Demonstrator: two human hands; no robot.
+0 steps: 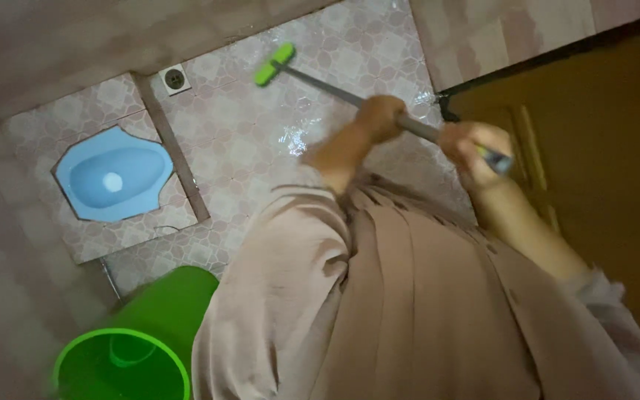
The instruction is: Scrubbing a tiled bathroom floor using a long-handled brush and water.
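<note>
Hands grip the brush handle [350, 95]: left hand [379, 117] lower, right hand [475, 148] topmost, for leverage; green brush head [275, 64] presses wet floor tiles [261, 141].

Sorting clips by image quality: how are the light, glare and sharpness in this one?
Head view: dim, warm light; wet glare patches on the floor tiles; left hand, right hand and the brush handle are motion-blurred; the green bucket at the corner looks soft; the whole frame is tilted.
</note>
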